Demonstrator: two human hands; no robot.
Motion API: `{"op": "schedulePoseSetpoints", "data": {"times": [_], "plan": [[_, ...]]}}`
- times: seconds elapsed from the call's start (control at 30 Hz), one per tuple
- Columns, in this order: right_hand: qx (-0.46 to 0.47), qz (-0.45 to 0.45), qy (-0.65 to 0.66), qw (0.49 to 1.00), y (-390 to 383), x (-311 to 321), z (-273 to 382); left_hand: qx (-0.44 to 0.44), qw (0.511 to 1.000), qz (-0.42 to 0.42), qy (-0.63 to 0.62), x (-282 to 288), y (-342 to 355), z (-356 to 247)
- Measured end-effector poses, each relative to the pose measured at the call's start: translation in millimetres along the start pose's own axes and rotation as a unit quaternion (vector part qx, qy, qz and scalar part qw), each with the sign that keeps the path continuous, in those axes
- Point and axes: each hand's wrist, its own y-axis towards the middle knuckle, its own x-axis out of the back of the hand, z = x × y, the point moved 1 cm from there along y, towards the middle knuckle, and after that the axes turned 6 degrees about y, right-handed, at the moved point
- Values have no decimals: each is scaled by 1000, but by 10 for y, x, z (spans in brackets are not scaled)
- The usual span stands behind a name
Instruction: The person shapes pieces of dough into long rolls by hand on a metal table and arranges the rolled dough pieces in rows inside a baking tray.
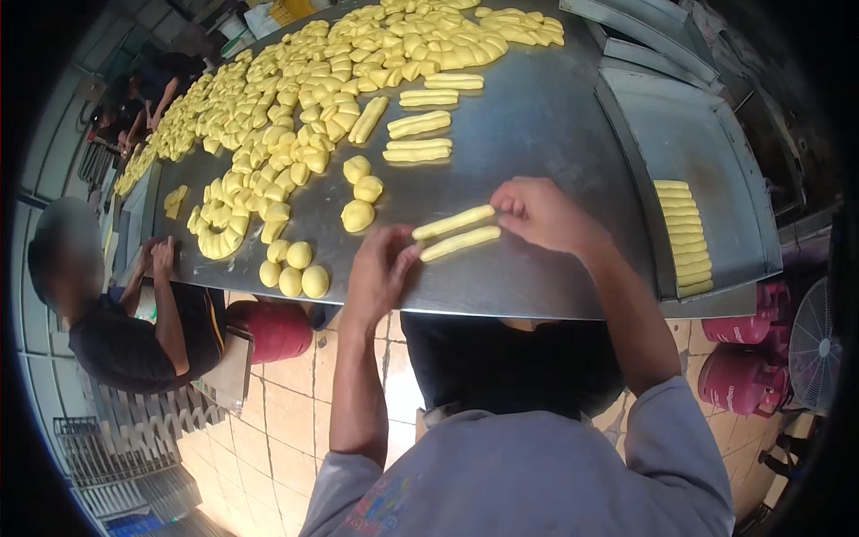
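Observation:
Two long yellow dough strips (454, 233) lie side by side, slightly angled, on the steel table (555, 134) in front of me. My left hand (386, 259) has curled fingers and thumb at their left ends. My right hand (537, 213) grips at the right end of the upper strip, fingers bent. Behind them sit three dough balls (358, 215) in a short row and several pairs of strips (417, 150). More round balls (299, 255) lie to the left, near the front edge.
A large mass of dough pieces (295, 116) covers the back left. A metal tray (693, 125) at right holds a column of strips. A co-worker (134, 331) is at the left; other people (148, 98) are farther back. Gas cylinders (743, 380) and a fan (810, 345) stand lower right.

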Motion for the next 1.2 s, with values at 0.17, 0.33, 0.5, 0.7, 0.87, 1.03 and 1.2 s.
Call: {"op": "schedulePoseSetpoints", "data": {"times": [0.17,0.33,0.5,0.7,0.87,1.03,1.2], "plan": [[-4,21,0,1000,-194,-189,-30,8,1000,-26,12,-125,-121,-111],[-17,-9,10,1000,-182,-204,72,0,1000,-25,5,-101,-115,-138],[7,-13,-7,1000,-188,-246,38,-26,997,-9,73,-95,-94,-93],[32,-71,-15,997,-7,-73,192,-31,999,-31,19,71,108,-42],[44,-110,-27,993,232,-213,-128,-2,999,-31,-12,-13,272,90],[-2,-119,-1,993,195,-241,-171,-10,999,-45,-21,-37,245,127],[-21,-116,-3,993,201,-257,-191,-18,998,-46,-29,-39,237,131]]}}
